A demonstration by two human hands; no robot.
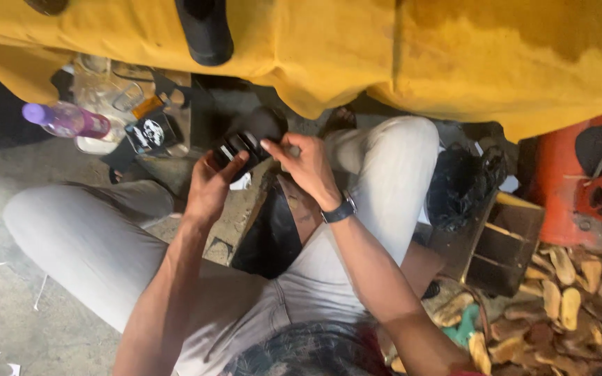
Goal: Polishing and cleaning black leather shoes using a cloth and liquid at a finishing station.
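Sitting on the floor with knees apart, I hold a small black shoe part (240, 147) in front of me. My left hand (212, 186) grips it from below. My right hand (306, 166), with a dark watch on the wrist, pinches its upper right edge with the fingertips. A black and brown leather piece (273, 226) lies across a work block between my legs, just beneath both hands.
A yellow cloth (398, 56) drapes over a table ahead. A clear bottle with a purple cap (67, 120) and a small black box (151, 132) lie at the left. A black bag (462, 182), a wooden box (499, 244) and several wooden soles (559, 306) sit at the right.
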